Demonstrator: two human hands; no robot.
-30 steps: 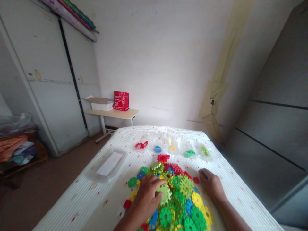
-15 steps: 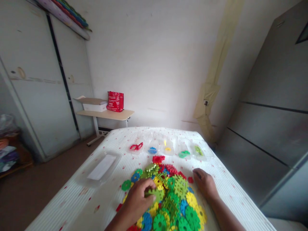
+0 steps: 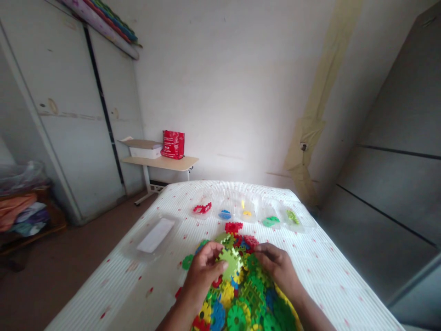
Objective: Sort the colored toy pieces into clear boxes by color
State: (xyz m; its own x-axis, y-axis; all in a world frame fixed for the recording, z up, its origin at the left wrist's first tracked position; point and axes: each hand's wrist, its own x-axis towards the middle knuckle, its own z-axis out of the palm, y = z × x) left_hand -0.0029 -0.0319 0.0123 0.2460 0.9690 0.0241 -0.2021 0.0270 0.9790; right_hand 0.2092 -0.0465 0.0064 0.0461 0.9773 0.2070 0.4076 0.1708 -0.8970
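**Lime-green toothed plastic disc (image 3: pixel 231 261) pinched in the left hand over the pile**

Head view: the left hand (image 3: pixel 202 272) has its grip closed on the disc. Thumb and fingertips clamp the disc's left edge and hold it tilted, just above the pile of coloured interlocking plastic discs (image 3: pixel 248 294) on the white ribbed surface (image 3: pixel 337 280). The right hand (image 3: pixel 279 270) lies palm down on the pile just beside the disc, fingers curled. Its fingertips are near the disc's right edge, and I cannot tell whether this grip holds anything.

A loose red toothed piece (image 3: pixel 233 226) lies at the pile's far edge. Beyond it stands a row of small clear plastic tubs (image 3: pixel 255 204), with red, blue, yellow, green and light-green pieces sorted one colour to a tub. To the left sits a clear shallow tray with a white sheet (image 3: pixel 156 234).
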